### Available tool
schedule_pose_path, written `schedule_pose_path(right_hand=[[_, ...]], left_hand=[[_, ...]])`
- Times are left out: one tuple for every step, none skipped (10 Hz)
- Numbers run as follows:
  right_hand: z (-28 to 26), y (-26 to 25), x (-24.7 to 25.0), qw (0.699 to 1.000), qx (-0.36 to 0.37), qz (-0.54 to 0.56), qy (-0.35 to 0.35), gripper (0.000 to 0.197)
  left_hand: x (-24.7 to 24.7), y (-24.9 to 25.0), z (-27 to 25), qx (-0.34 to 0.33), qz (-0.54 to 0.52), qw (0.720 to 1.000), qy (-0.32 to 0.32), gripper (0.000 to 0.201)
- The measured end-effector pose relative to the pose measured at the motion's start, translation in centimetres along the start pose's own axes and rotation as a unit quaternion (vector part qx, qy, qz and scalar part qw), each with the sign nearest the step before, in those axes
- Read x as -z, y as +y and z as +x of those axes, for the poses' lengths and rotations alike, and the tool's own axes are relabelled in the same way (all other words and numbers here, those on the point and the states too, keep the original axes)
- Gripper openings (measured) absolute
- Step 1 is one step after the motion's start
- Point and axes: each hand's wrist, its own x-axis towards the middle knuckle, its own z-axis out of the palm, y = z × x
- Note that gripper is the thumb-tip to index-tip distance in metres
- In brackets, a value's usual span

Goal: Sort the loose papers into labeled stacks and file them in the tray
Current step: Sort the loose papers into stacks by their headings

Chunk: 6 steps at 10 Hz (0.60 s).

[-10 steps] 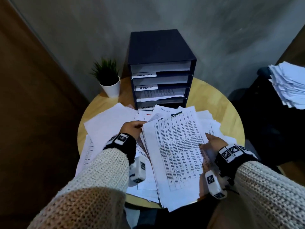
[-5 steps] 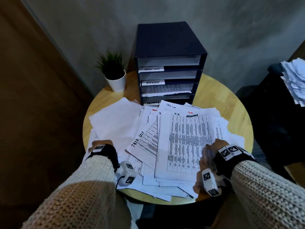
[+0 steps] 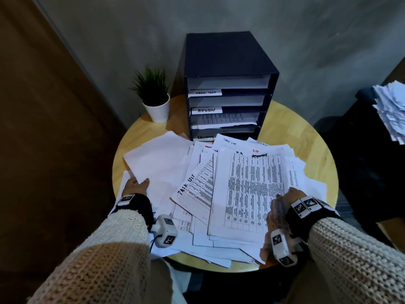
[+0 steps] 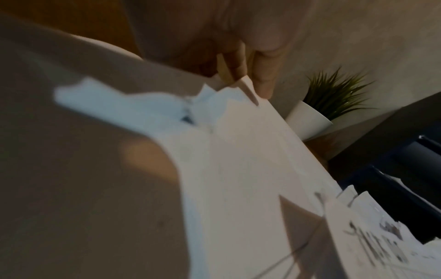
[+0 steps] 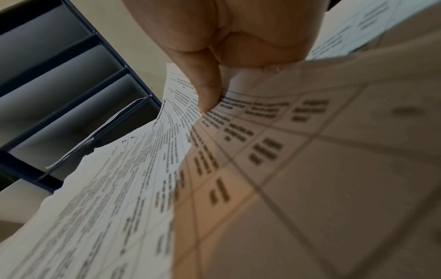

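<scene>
Head camera showed the loose papers (image 3: 219, 194) spread in an untidy overlapping heap over the round table (image 3: 306, 137), with the dark filing tray (image 3: 230, 62) standing at twelve o'clock from the heap and a small potted plant (image 3: 154, 95) at about eleven. The sheets looked light, thin and floppy, likely to slide over one another and to crease or sag if lifted by a single corner, so taking a sheet by its near edge and supporting it from below seemed the safer hold. The right hand (image 3: 282, 207), at four o'clock of the heap, pinched the near right edge of the printed table sheet (image 3: 247, 189), thumb on top as the right wrist view made plain, the forearm coming in low from the near side. The left hand (image 3: 137, 185), at eight o'clock, held the edge of a blank sheet (image 3: 157, 163), fingers tucked beneath it and thumb lying over the top, wrist kept level.
</scene>
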Motion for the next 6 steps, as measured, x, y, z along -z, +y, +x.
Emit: schedule_pose_path(right_hand=[[-0.1, -0.4, 0.0, 1.0, -0.004, -0.01, 0.004, 0.05], [-1.1, -1.3, 0.2, 0.995, -0.021, -0.095, 0.024, 0.041], [-1.7, -1.7, 0.5, 0.991, -0.009, -0.127, 0.03, 0.039], [-1.5, -1.6, 0.4, 0.99, -0.005, -0.141, 0.03, 0.036], [-1.4, -1.4, 0.3, 0.991, 0.003, -0.125, 0.035, 0.038], [-2.0, -1.6, 0.5, 0.995, 0.012, -0.099, 0.019, 0.039]], left_hand=[[0.2, 0.9, 0.0, -0.02, -0.042, 0.999, 0.018, 0.058], [0.5, 2.2, 0.0, -0.04, -0.034, 0.998, 0.033, 0.055], [1.2, 3.9, -0.4, -0.06, -0.022, 0.997, 0.054, 0.05], [1.8, 5.5, -1.2, -0.08, -0.04, 0.994, 0.068, 0.044], [2.4, 7.1, -2.3, -0.128, -0.12, 0.981, 0.083, 0.037], [2.9, 8.3, -4.0, -0.223, -0.205, 0.948, 0.095, 0.031]])
